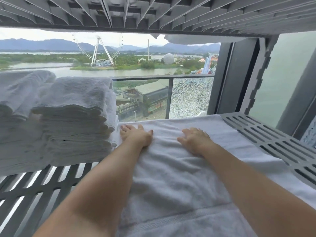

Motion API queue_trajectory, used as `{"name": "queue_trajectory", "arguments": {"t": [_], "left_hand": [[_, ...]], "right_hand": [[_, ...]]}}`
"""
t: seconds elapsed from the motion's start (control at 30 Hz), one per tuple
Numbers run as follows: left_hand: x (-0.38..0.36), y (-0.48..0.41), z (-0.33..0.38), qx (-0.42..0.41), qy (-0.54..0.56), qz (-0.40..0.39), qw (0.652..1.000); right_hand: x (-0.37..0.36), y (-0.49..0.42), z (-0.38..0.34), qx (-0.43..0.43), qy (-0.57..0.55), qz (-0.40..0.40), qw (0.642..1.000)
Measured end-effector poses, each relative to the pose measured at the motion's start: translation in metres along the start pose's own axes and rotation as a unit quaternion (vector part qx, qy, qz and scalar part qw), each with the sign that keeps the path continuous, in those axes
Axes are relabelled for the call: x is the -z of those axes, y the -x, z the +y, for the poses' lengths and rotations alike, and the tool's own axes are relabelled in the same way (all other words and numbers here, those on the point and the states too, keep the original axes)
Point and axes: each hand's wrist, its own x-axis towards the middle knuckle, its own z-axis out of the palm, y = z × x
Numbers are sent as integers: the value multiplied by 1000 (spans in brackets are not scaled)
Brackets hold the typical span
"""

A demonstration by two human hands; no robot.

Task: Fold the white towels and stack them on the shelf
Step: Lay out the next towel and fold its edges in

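White terry, looped pile, creased under both palms: left hand (136, 136) and right hand (195, 140) lie flat with fingers spread, pressing the towel (171, 171) onto the grey slatted shelf (273, 144). Just left of the left hand stands a tall stack (68, 120) of folded towels with wavy layered edges. Risk: a sideways push could nudge the stack over, and uneven pressure could leave ridges.
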Motion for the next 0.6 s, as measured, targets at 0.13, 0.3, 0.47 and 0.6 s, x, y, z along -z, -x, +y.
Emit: {"name": "queue_trajectory", "arguments": {"t": [0.13, 0.3, 0.47, 0.6], "left_hand": [[0, 2, 25, -32, -22, 41, 998], [-16, 16, 82, -187, 3, 91, 978], [-33, 19, 114, -165, 5, 17, 986], [-42, 19, 110, -177, 24, 62, 982]], "right_hand": [[-3, -1, 8, 4, -31, -40, 999], [16, -19, 22, 29, -70, -27, 997], [19, -34, 63, 29, -3, -35, 999], [14, -53, 74, 57, 2, -43, 997]]}}
